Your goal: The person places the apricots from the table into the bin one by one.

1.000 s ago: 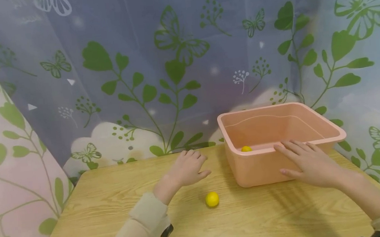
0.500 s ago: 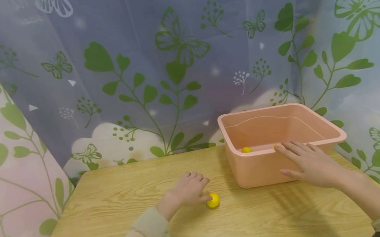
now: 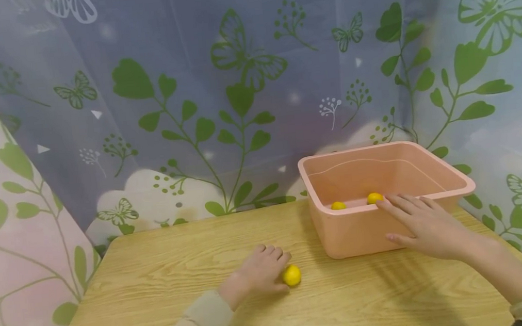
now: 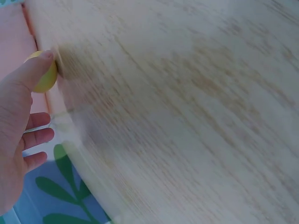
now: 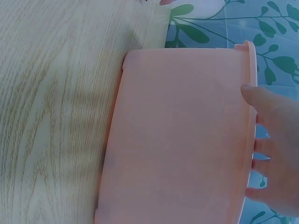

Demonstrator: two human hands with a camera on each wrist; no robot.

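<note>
In the head view, a small yellow ball [image 3: 291, 275] lies on the wooden table [image 3: 168, 274]. My left hand [image 3: 260, 272] is around its left side, thumb on the near side and fingers on the far side. The left wrist view has the thumb across the ball [image 4: 46, 80]; the index finger is hidden there. To the right stands a pink plastic basin [image 3: 360, 232]. My right hand [image 3: 427, 226] holds its front rim, thumb outside and fingers over the top. Inside the basin are two more yellow balls, one at left [image 3: 338, 205] and another [image 3: 375, 198] by my right fingertips.
Printed curtains [image 3: 189, 86] with leaves and butterflies hang behind the table and along both sides. The basin sits close to the back curtain at the table's right. Bare wood lies left of my left arm.
My left hand has come down and toward me onto the yellow ball on the table. One ball inside the basin has come into view from behind my right hand, which stays put.
</note>
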